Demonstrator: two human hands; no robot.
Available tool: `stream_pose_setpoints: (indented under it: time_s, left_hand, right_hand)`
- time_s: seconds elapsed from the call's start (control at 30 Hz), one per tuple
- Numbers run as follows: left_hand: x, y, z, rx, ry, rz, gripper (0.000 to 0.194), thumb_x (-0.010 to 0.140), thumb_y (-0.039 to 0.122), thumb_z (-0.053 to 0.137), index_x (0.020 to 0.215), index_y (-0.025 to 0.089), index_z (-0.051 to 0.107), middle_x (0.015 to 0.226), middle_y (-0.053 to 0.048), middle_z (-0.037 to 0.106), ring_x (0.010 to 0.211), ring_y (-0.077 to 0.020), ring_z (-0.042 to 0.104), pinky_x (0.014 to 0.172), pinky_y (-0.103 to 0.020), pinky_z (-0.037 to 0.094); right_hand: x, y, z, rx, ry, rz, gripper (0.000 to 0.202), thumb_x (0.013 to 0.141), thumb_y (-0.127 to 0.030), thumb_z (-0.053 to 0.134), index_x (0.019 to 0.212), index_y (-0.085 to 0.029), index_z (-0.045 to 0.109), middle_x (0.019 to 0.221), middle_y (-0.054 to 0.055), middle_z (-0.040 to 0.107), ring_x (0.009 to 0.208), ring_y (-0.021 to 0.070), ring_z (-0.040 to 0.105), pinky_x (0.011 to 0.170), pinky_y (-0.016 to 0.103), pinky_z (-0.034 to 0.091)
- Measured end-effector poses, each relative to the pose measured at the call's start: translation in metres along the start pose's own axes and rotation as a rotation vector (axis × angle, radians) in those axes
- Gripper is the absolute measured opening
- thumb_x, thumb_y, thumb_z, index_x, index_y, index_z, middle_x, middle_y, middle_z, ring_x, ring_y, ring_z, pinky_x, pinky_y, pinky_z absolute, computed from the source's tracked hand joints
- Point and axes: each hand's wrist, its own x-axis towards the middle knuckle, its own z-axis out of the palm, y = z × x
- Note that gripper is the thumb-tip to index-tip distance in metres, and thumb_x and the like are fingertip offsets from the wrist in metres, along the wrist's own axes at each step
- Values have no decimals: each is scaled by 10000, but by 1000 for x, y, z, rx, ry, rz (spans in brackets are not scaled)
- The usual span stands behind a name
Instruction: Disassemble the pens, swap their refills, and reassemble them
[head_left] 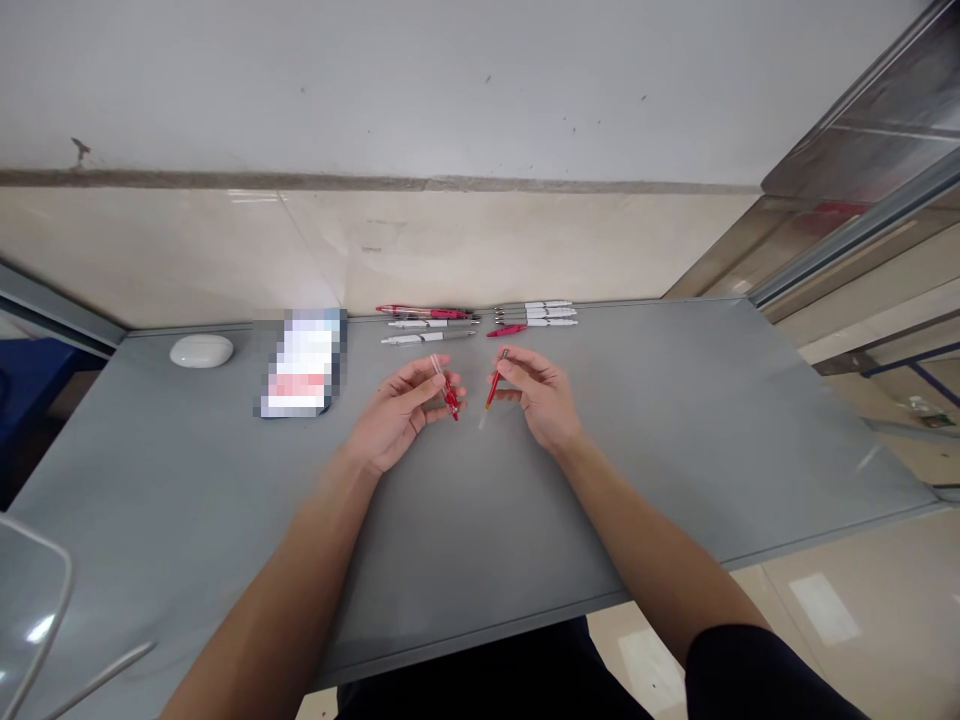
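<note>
My left hand (394, 415) grips a red pen barrel (450, 395) between thumb and fingers. The barrel has a clear end pointing up and its red end pointing down. In my right hand (541, 400) a red pen refill (493, 388) is pinched, slanting downward, with a pale, see-through lower end. Both hands are just above the grey table, and a small gap separates the two pieces. Behind them lie a red pen (424, 312), white-and-grey pens (427, 338), several white pen parts (547, 313) and a short red pen part (508, 330).
A phone (304, 365) with a blurred screen lies on the grey table (480, 560) at the left, beside a white oval case (201, 350). The wall (480, 245) borders the table's back edge. A white cable (64, 580) is at the lower left.
</note>
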Motion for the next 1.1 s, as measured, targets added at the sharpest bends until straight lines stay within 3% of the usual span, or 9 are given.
stream_pose_setpoints:
  time_s: [0.13, 0.47, 0.73, 1.1]
  left_hand:
    - [-1, -1, 3, 57, -8, 41, 290, 800, 300, 713, 1069, 211, 650, 951, -40, 671, 878, -187, 659, 817, -359, 530]
    - [-4, -7, 13, 432, -57, 265, 259, 885, 322, 589, 1100, 182, 623, 772, -23, 633, 733, -143, 574, 720, -310, 469]
    - [-2, -14, 14, 584, -25, 193, 366, 841, 407, 621, 1130, 183, 639, 944, -57, 686, 765, -153, 631, 774, -322, 512]
    - [-4, -14, 19, 633, -20, 164, 361, 818, 449, 634, 1072, 199, 689, 916, -53, 709, 789, -185, 638, 763, -319, 506]
  right_hand:
    - [-2, 0, 2, -10, -14, -22, 219, 705, -360, 755, 905, -275, 730, 864, -10, 653, 750, 141, 666, 659, 316, 595]
    - [1, -6, 2, 145, 189, -147, 208, 709, -360, 747, 884, -274, 675, 959, -30, 678, 722, 101, 651, 633, 268, 582]
    - [1, -11, -1, 204, 250, -185, 211, 718, -356, 742, 900, -287, 663, 937, -48, 672, 789, 107, 672, 694, 269, 590]
    - [5, -12, -2, 163, 312, -236, 221, 739, -399, 708, 933, -315, 641, 979, -46, 666, 851, 112, 669, 743, 277, 585]
